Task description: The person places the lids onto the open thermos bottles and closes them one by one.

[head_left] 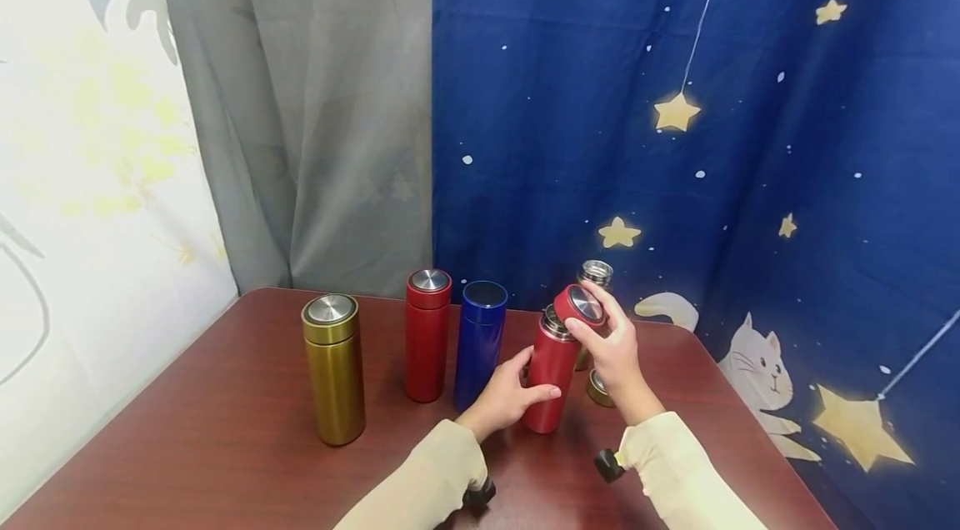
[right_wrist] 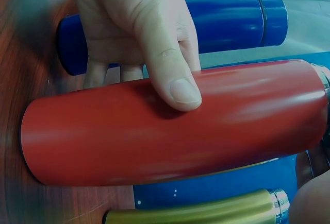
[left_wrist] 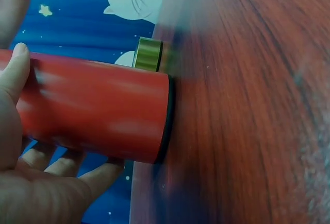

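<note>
My left hand (head_left: 504, 398) grips the body of a red thermos bottle (head_left: 551, 359), its thumb along the front. The bottle is upright with its steel mouth uncovered. Pinched in my right hand (head_left: 617, 355) is the red lid (head_left: 573, 302) with a shiny steel top. That lid is tilted, at the upper right side of the bottle's mouth; whether they touch I cannot tell. In the left wrist view the bottle's dark base (left_wrist: 167, 118) is at the table; any small gap there cannot be made out.
Behind my right hand stands a gold bottle (head_left: 597, 270) without its lid; a gold lid (head_left: 600, 390) lies in front of it. Left of my hands are a lidded blue bottle (head_left: 480, 347), red bottle (head_left: 427, 347) and gold bottle (head_left: 335, 388). Curtains (head_left: 525, 138) hang behind the table (head_left: 225, 430).
</note>
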Demonstrator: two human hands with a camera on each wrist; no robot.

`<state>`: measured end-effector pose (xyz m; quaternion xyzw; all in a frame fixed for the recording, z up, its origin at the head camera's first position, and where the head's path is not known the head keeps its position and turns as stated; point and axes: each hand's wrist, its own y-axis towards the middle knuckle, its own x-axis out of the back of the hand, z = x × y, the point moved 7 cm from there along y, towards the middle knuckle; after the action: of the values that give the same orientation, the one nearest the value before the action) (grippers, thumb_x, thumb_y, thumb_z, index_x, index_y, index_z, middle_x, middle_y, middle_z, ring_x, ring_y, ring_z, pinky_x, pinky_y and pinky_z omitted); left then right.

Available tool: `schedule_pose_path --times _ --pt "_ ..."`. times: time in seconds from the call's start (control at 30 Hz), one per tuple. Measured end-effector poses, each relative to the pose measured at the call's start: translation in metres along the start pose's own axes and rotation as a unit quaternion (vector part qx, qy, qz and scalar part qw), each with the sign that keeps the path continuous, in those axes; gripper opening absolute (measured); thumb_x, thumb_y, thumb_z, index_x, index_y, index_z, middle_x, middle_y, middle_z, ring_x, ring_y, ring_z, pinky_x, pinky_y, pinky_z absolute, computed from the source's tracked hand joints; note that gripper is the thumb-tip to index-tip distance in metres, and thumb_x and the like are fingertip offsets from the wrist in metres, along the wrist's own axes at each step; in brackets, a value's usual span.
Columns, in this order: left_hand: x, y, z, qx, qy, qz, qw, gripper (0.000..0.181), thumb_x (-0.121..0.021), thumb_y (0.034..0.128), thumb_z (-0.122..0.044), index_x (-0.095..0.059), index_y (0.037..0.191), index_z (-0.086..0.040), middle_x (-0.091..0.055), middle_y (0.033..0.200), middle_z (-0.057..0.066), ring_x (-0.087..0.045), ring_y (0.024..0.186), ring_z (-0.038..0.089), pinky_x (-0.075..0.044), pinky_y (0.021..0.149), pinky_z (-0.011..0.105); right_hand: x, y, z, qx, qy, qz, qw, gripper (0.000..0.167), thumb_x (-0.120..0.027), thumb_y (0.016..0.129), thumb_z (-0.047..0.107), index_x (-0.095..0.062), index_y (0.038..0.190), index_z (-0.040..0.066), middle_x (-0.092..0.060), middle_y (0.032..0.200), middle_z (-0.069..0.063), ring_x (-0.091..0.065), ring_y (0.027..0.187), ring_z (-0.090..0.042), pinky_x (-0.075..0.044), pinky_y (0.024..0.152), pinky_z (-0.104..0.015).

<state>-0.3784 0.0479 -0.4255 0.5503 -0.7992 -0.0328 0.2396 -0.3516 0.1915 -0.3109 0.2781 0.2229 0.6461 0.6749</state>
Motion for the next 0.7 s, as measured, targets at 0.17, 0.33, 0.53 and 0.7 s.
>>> schedule_pose_path --times 0.17,0.33,0.53,0.7 --pt "-0.001 -0.001 0.001 -0.004 -0.001 -0.002 1.0000 0.074 -0.075 0.0856 -0.037 -0.042 0.146 -0.009 -0.065 0.120 0.003 -0.065 0.102 0.016 -0.054 0.087 0.034 -0.005 0.000 -0.005 -0.012 0.014 0.004 0.9998 0.054 -0.067 0.084 -0.005 -0.052 0.136 0.003 -0.057 0.124 -0.017 -0.061 0.104 -0.019 -0.053 0.085 -0.026" --pt "-0.001 -0.001 0.002 -0.007 0.001 0.000 1.0000 0.072 -0.075 0.0858 -0.035 -0.042 0.145 -0.009 -0.065 0.119 0.002 -0.066 0.101 0.015 -0.054 0.086 0.033 -0.011 0.001 -0.006 -0.018 0.023 0.016 0.9994 0.055 -0.067 0.085 -0.007 -0.050 0.136 0.001 -0.054 0.126 -0.017 -0.061 0.103 -0.019 -0.054 0.084 -0.028" --pt "-0.001 0.000 -0.001 -0.009 0.000 0.005 0.9999 0.070 -0.074 0.0864 -0.036 -0.043 0.144 -0.011 -0.065 0.118 0.002 -0.066 0.100 0.014 -0.054 0.086 0.032 -0.014 0.003 0.000 -0.030 -0.002 0.026 0.9992 0.054 -0.066 0.085 -0.009 -0.049 0.136 -0.002 -0.052 0.129 -0.021 -0.059 0.103 -0.016 -0.053 0.084 -0.025" --pt "0.000 0.000 -0.002 -0.014 -0.003 0.006 0.9999 0.068 -0.074 0.0867 -0.033 -0.044 0.143 -0.010 -0.066 0.118 0.003 -0.066 0.100 0.016 -0.054 0.085 0.033 -0.021 0.000 0.018 -0.050 -0.044 0.051 0.9965 0.054 -0.067 0.085 -0.004 -0.047 0.135 -0.007 -0.053 0.126 -0.025 -0.059 0.099 -0.010 -0.054 0.080 -0.023"
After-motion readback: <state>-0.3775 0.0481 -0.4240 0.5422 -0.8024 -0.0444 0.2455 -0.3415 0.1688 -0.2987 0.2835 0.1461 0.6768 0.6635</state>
